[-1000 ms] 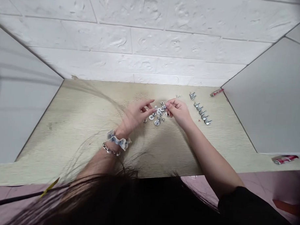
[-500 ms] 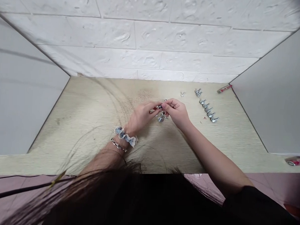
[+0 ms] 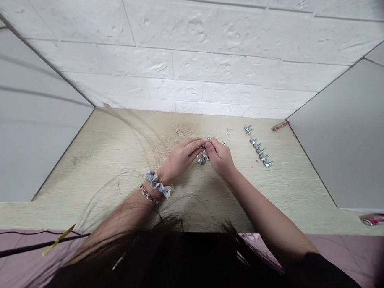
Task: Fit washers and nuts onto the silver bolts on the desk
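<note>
My left hand (image 3: 180, 158) and my right hand (image 3: 219, 156) meet fingertip to fingertip over the middle of the pale wooden table (image 3: 115, 166). Between the fingers of both hands is a small metal piece (image 3: 205, 146), too small to name; which hand grips it more firmly is unclear. Just under the hands lie loose washers and nuts (image 3: 201, 160), partly hidden by the fingers. My left wrist wears a blue scrunchie (image 3: 158, 185) and a chain bracelet.
A row of several silver wing nuts (image 3: 261, 151) lies to the right, with one more (image 3: 248, 129) and a small screw (image 3: 228, 131) farther back. A red lighter (image 3: 280, 125) rests by the right wall. White panels close both sides, brick wall behind. My hair hangs into view.
My hands have drawn closer together, fingertips now touching around the small piece. The loose parts, plainly visible a second ago, are mostly covered by my fingers. The camera view shifted slightly.
</note>
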Demonstrator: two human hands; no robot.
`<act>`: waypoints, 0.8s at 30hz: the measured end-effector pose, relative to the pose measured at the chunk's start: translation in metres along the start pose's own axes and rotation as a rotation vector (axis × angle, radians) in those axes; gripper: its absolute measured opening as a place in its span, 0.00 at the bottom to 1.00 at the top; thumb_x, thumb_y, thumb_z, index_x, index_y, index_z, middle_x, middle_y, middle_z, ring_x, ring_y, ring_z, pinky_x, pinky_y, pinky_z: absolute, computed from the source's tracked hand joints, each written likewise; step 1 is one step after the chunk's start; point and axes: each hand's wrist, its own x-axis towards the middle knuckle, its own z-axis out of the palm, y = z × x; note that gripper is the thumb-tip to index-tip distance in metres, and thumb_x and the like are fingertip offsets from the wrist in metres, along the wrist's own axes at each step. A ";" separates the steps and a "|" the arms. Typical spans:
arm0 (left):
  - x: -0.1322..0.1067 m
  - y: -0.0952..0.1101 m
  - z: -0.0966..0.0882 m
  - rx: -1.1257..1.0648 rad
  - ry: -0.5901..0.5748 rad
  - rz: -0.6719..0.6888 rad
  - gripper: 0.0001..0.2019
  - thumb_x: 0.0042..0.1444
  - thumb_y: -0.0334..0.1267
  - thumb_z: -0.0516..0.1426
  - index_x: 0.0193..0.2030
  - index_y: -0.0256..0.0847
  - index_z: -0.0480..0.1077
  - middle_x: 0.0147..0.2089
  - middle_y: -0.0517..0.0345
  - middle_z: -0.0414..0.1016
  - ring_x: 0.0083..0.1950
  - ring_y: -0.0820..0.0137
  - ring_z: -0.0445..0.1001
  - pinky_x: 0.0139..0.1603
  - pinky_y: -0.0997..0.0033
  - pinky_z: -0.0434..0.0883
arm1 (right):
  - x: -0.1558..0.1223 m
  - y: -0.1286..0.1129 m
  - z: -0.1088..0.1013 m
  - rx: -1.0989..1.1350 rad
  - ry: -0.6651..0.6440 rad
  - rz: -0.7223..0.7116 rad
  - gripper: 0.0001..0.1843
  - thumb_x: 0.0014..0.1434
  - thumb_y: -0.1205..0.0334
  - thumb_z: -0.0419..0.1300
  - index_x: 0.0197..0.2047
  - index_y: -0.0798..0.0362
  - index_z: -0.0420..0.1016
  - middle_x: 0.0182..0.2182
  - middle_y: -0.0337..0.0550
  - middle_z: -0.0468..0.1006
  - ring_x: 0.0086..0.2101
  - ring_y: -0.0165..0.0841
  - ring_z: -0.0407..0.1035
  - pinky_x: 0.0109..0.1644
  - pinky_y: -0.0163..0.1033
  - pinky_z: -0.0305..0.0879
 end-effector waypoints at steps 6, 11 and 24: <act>0.000 0.002 -0.001 -0.127 -0.015 -0.185 0.11 0.58 0.36 0.55 0.48 0.42 0.72 0.42 0.56 0.78 0.42 0.72 0.76 0.46 0.73 0.73 | 0.000 0.000 0.002 0.009 0.008 -0.066 0.16 0.62 0.49 0.46 0.31 0.52 0.64 0.24 0.38 0.67 0.27 0.30 0.62 0.32 0.36 0.58; 0.004 0.004 -0.007 -0.249 -0.068 -0.340 0.11 0.56 0.38 0.57 0.46 0.43 0.75 0.42 0.58 0.79 0.42 0.70 0.76 0.46 0.71 0.72 | 0.001 0.004 0.003 -0.014 0.032 -0.159 0.10 0.61 0.55 0.48 0.37 0.52 0.65 0.31 0.42 0.71 0.32 0.32 0.66 0.37 0.38 0.63; 0.010 0.008 -0.005 -0.732 -0.060 -0.783 0.15 0.47 0.39 0.63 0.42 0.35 0.74 0.34 0.55 0.77 0.35 0.72 0.74 0.39 0.72 0.72 | 0.001 0.003 0.001 0.041 0.158 -0.329 0.12 0.52 0.75 0.52 0.34 0.50 0.70 0.34 0.41 0.73 0.36 0.32 0.68 0.34 0.37 0.66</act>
